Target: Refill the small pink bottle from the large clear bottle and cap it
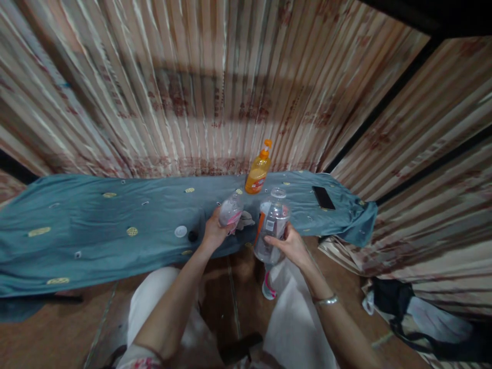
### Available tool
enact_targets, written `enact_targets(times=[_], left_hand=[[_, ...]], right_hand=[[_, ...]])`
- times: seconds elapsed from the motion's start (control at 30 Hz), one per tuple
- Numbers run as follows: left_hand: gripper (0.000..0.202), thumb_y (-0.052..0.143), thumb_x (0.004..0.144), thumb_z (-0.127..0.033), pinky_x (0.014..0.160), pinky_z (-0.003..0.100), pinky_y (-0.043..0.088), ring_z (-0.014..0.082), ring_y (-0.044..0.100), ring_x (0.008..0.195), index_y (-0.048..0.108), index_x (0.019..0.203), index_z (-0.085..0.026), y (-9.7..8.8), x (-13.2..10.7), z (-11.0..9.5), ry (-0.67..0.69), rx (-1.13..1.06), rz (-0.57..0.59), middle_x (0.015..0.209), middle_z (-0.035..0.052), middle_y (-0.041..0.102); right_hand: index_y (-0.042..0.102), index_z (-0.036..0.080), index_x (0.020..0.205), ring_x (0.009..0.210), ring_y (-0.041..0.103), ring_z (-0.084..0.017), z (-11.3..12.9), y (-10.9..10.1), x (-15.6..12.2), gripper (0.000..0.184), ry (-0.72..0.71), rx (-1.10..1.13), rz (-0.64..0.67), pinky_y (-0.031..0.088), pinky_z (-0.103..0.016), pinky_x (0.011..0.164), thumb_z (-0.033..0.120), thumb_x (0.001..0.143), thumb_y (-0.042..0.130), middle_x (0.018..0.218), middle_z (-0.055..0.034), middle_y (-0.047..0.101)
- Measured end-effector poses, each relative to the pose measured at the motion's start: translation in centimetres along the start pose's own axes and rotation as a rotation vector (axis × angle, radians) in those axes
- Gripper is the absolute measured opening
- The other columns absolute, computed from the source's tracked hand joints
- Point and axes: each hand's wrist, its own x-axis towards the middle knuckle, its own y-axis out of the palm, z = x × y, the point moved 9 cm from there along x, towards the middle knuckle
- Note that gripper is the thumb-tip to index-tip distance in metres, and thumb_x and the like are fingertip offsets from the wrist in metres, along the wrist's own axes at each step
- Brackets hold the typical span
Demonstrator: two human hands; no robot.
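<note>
Near the edge of the teal-draped counter (pixel 96 246), my left hand (pixel 215 229) is gripping a small clear pink-marked plastic bottle (pixel 231 207), my right hand (pixel 292 246) a large clear orange-labelled plastic bottle (pixel 272 228), and slipping thumbs could be dropping either.

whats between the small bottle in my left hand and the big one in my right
In the head view, what looks like a crumpled greyish cloth lies on the teal cover between the small bottle and the big bottle.
</note>
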Motion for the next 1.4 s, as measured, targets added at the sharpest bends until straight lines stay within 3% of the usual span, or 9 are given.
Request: enact_targets(times=[0.17, 0.37, 0.57, 0.77, 0.93, 1.07, 1.2, 1.4], left_hand=[[0.067, 0.094, 0.064, -0.021, 0.107, 0.043, 0.065, 0.0286, 0.083, 0.110, 0.073, 0.127, -0.022, -0.3, -0.6, 0.6, -0.040, -0.018, -0.016, 0.115, 0.0040, 0.087], [0.069, 0.092, 0.068, -0.021, 0.110, 0.044, 0.065, 0.0305, 0.083, 0.115, 0.070, 0.134, -0.022, -0.2, -1.4, 0.4, -0.066, -0.026, 0.031, 0.119, 0.0050, 0.086], [0.077, 0.092, 0.068, -0.021, 0.111, 0.047, 0.065, 0.0337, 0.082, 0.121, 0.065, 0.140, -0.020, -0.1, -1.8, 0.7, -0.055, -0.029, 0.029, 0.126, 0.0087, 0.084], [0.077, 0.094, 0.069, -0.021, 0.113, 0.046, 0.064, 0.0332, 0.081, 0.124, 0.065, 0.141, -0.020, 0.1, -2.4, 0.5, -0.069, -0.030, 0.039, 0.129, 0.0097, 0.085], [0.068, 0.091, 0.076, -0.019, 0.111, 0.044, 0.065, 0.0299, 0.082, 0.121, 0.067, 0.140, -0.021, 0.4, -2.9, 0.1, -0.070, -0.024, 0.077, 0.129, 0.0077, 0.085], [0.063, 0.093, 0.077, -0.018, 0.111, 0.043, 0.065, 0.0294, 0.081, 0.121, 0.069, 0.135, -0.022, 0.5, -3.0, 0.0, -0.069, -0.010, 0.082, 0.128, 0.0058, 0.085], [0.062, 0.092, 0.077, -0.017, 0.115, 0.043, 0.063, 0.0299, 0.080, 0.126, 0.070, 0.134, -0.022, 0.7, -3.1, -0.2, -0.061, -0.018, 0.085, 0.133, 0.0063, 0.084], [0.065, 0.092, 0.078, -0.017, 0.116, 0.044, 0.062, 0.0296, 0.079, 0.127, 0.068, 0.139, -0.021, 0.9, -3.1, -0.2, -0.058, -0.023, 0.103, 0.135, 0.0074, 0.083]], right_hand=[[0.069, 0.025, 0.128, 0.122, 0.079, -0.038, 3.2, -0.5, 4.2, 0.085, -0.144, -0.094, -0.109, 0.059, -0.058, 0.115, 0.064, 0.058, 0.100, 0.134, -0.0154, 0.084], [0.075, 0.025, 0.133, 0.133, 0.075, -0.039, 7.3, 3.0, 8.8, 0.082, -0.334, -0.157, -0.094, 0.057, -0.056, 0.118, 0.061, 0.064, 0.099, 0.142, -0.0160, 0.082], [0.070, 0.024, 0.138, 0.129, 0.077, -0.041, 6.4, 6.4, 13.5, 0.095, -0.238, -0.042, -0.043, 0.059, -0.060, 0.115, 0.057, 0.057, 0.105, 0.136, -0.0170, 0.084], [0.065, 0.025, 0.123, 0.121, 0.077, -0.032, 6.1, 13.3, 17.2, 0.084, -0.196, 0.116, 0.188, 0.062, -0.052, 0.110, 0.054, 0.055, 0.104, 0.130, -0.0129, 0.084], [0.066, 0.026, 0.111, 0.107, 0.078, -0.028, 7.1, 19.7, 17.2, 0.077, -0.170, 0.209, 0.462, 0.065, -0.048, 0.103, 0.053, 0.050, 0.105, 0.113, -0.0050, 0.085], [0.068, 0.027, 0.102, 0.102, 0.077, -0.026, 7.9, 23.1, 16.2, 0.071, -0.162, 0.246, 0.625, 0.065, -0.045, 0.101, 0.050, 0.047, 0.107, 0.099, 0.0010, 0.082], [0.070, 0.027, 0.103, 0.102, 0.076, -0.025, 8.2, 24.8, 15.6, 0.070, -0.164, 0.266, 0.712, 0.064, -0.043, 0.101, 0.051, 0.049, 0.107, 0.100, 0.0020, 0.082], [0.070, 0.027, 0.110, 0.103, 0.074, -0.024, 8.3, 24.7, 14.6, 0.071, -0.170, 0.269, 0.753, 0.063, -0.042, 0.101, 0.049, 0.052, 0.106, 0.104, 0.0013, 0.081]])
